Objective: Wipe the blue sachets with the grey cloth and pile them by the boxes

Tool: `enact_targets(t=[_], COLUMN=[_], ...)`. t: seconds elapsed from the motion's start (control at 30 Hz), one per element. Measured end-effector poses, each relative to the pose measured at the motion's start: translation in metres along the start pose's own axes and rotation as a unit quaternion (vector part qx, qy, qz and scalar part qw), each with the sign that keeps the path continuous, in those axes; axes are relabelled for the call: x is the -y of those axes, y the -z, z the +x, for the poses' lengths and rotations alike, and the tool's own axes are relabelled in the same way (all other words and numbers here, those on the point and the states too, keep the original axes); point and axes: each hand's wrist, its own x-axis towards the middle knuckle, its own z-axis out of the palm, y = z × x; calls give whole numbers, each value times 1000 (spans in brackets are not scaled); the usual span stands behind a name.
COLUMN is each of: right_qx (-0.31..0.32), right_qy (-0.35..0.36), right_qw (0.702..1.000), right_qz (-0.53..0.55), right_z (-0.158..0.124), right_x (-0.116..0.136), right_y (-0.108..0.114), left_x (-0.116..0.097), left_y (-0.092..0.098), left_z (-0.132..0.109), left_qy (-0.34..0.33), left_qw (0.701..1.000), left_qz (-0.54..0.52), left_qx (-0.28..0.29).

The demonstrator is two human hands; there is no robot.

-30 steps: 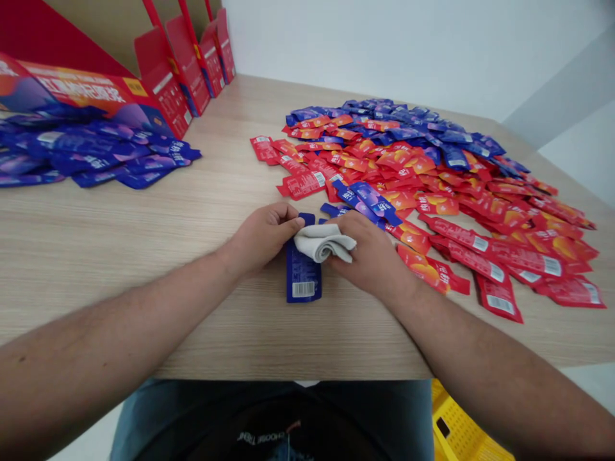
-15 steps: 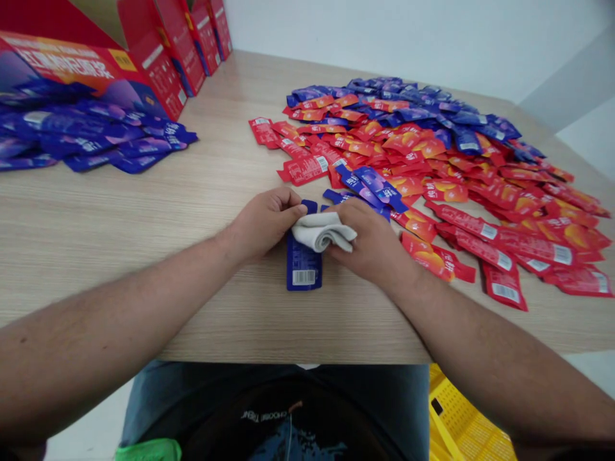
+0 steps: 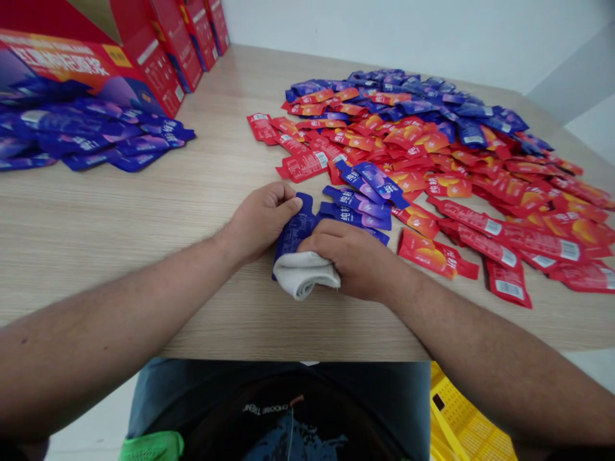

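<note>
A blue pouch (image 3: 294, 232) is pinched near its top end by my left hand (image 3: 266, 221). My right hand (image 3: 353, 256) grips a rolled white cloth (image 3: 307, 272), which lies over the pouch's lower end and hides its bottom part. The pouch sits slightly tilted above the table, close in front of me. Just beyond my right hand, several blue pouches (image 3: 358, 203) lie face up, overlapping. A red pouch (image 3: 427, 253) rests to the right of that hand.
A large heap of red pouches (image 3: 413, 147) and blue pouches (image 3: 384, 83) spreads over the table's right side. At the left, more blue pouches (image 3: 96, 131) lie against a red box (image 3: 154, 70). Below the table edge, right, is a yellow basket (image 3: 461, 416).
My right hand has drawn the cloth down the pouch toward me, from its upper part to its lower end. The pouch has tilted a little; my left hand keeps its pinch.
</note>
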Motion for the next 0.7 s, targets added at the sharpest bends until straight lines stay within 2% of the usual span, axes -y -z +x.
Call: enact_targets(t=[0.1, 0.17, 0.23, 0.37, 0.43, 0.5, 0.6, 0.63, 0.7], right_qx=[-110, -147, -122, 27, 58, 17, -103, -124, -103], right_qy=[-43, -58, -42, 45, 46, 6, -50, -56, -40], right_qw=[991, 985, 990, 999, 997, 999, 991, 989, 993], right_qz=[-58, -70, -51, -5, -7, -29, -64, -63, -34], right_z=[0, 1, 1, 1, 0, 0, 1, 1, 2], right_x=[-10, -11, -6, 12, 11, 3, -10, -11, -6], right_y=[2, 2, 0, -3, -1, 3, 5, 4, 0], left_x=[0, 0, -2, -4, -4, -3, -1, -1, -1], left_y=[-1, -2, -2, -2, -2, -2, -3, -3, -2], left_z=[0, 0, 0, -2, -1, 0, 1, 1, 1], left_qy=[10, 16, 20, 38, 45, 44, 35, 34, 33], left_qw=[1000, 999, 999, 998, 998, 998, 999, 999, 999], left_qz=[-13, -27, -30, -40, -45, -41, -32, -27, -11], left_qx=[21, 29, 23, 14, 14, 14, 14, 12, 11])
